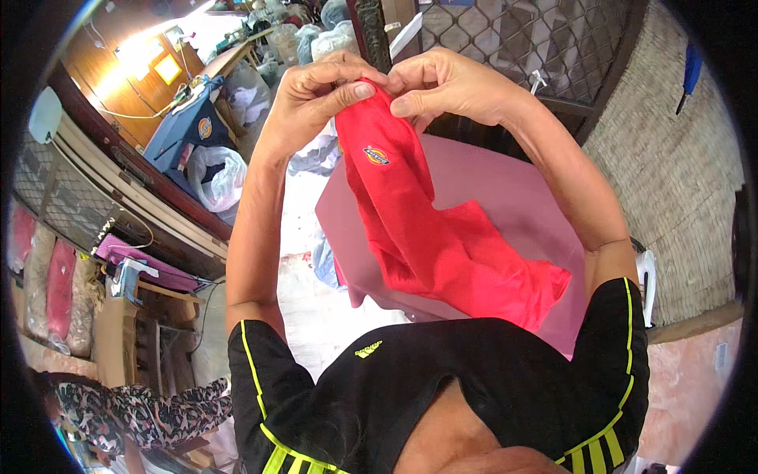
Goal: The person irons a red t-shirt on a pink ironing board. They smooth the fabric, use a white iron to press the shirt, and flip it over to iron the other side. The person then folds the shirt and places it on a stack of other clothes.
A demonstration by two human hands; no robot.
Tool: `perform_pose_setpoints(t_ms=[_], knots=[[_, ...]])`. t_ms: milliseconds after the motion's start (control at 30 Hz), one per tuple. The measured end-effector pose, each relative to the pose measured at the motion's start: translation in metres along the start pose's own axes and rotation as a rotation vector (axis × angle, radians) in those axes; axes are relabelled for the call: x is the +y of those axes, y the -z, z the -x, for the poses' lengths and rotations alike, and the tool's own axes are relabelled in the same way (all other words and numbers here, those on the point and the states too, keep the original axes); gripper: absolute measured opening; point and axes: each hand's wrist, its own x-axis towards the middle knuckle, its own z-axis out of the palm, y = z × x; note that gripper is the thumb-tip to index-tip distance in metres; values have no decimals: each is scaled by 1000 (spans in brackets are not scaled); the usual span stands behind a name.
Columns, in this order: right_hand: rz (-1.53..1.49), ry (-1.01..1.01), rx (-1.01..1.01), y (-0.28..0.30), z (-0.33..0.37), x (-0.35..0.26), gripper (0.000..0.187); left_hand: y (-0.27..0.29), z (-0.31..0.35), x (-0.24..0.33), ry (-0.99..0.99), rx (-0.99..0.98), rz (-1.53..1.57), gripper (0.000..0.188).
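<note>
Item: one bright red fabric garment [407,213] with a small oval multicoloured emblem [377,156] near its upper end. Position: upper end raised in the hands, middle draped down, lower end lying spread over a mauve-covered table [505,182], close before the wearer's chest.

Left hand [328,93]: closed on the upper end of the garment, thumb across the front, fingers bent behind. Right hand [442,85]: narrow, thumb and fingers pinching the upper right edge; fingertips just beside those of the left. The exact grip at the meeting point is partly hidden by the fingers, so how the cloth is folded there cannot be told for certain.

Wearer: black short-sleeved top [355,403] with neon-yellow piping and stripes.

Surroundings, upper left: dark navy cloth [189,130] with a round emblem; translucent plastic bag [221,180] just below it. Far side: dark metal lattice grille [513,39]. Right: pale woven matting [663,174]. Lower left: another person in black-and-pale patterned clothing [150,415], well apart from the garment.
</note>
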Motion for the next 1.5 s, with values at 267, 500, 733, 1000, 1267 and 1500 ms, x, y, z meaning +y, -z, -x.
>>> perform_pose_setpoints(t_ms=[267,500,733,1000,1267,1500], knots=[[-175,-143,169,-42,-35,25,31,16,43,-54,89,161,477,16],[14,-84,241,-58,-60,42,29,22,58,-78,26,198,368,8],[501,-13,357,-34,-108,56,22,-40,83,-65,302,670,82,53],[1240,450,284,-19,-149,-32,10,-3,50,-65,192,707,206,24],[1178,341,304,-31,-139,-108,14,61,15,-6,207,734,466,20],[899,478,298,-20,-142,-184,18,63,-26,85,67,661,273,23]])
